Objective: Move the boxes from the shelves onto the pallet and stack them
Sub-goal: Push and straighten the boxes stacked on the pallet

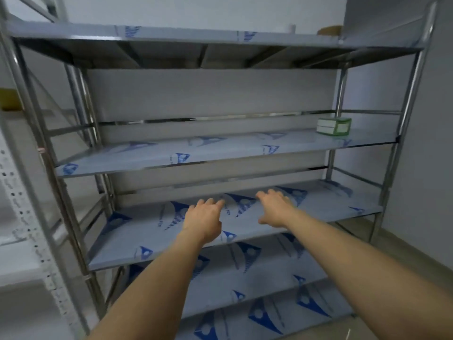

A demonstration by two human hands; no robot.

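A metal shelving rack [407, 99] with blue-filmed shelves fills the view. A small white and green box [333, 127] stands at the right end of the second shelf [220, 148]. My left hand [204, 218] and my right hand [275, 208] both reach out over the third shelf [331, 204], fingers relaxed and holding nothing. The box sits well above and to the right of my right hand. No pallet is in view.
A brown object [329, 30] and a pale cylinder [291, 28] sit on the top shelf. A white perforated rack [22, 217] stands at the left with a yellow item [9, 99] behind it. A grey wall and floor [416, 244] lie to the right.
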